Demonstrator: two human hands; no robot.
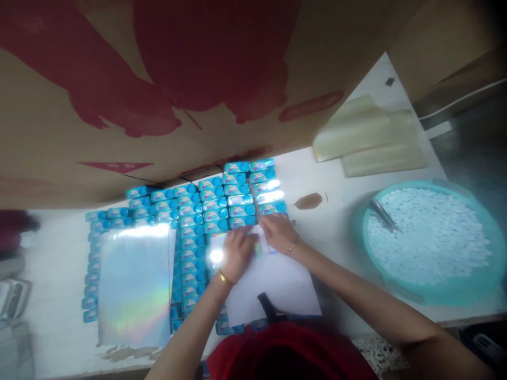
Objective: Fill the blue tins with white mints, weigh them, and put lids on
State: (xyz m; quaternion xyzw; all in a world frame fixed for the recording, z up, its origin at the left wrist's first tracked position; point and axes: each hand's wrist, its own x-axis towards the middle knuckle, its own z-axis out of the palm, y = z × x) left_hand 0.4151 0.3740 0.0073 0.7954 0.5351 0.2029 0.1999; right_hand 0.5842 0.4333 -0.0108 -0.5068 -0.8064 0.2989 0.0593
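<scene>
A white sheet (pixel 273 287) with a small coloured printed patch near its far edge lies over rows of small blue packs (pixel 194 248). At that far edge, the curled fingers of my left hand (pixel 237 253) are closed on the sheet. Close beside it, my right hand (pixel 279 232) pinches the same edge, near the printed patch. My fingers hide exactly what is between them. A stack of shiny, rainbow-tinted sheets (pixel 134 285) rests on the packs to the left.
On the right stands a turquoise basin (pixel 439 295) full of small white pieces, with a metal tool (pixel 382 214) in it. Folded yellowish sheets (pixel 376 137) lie at the back right. A large printed cardboard box (pixel 222 126) walls off the table's far side.
</scene>
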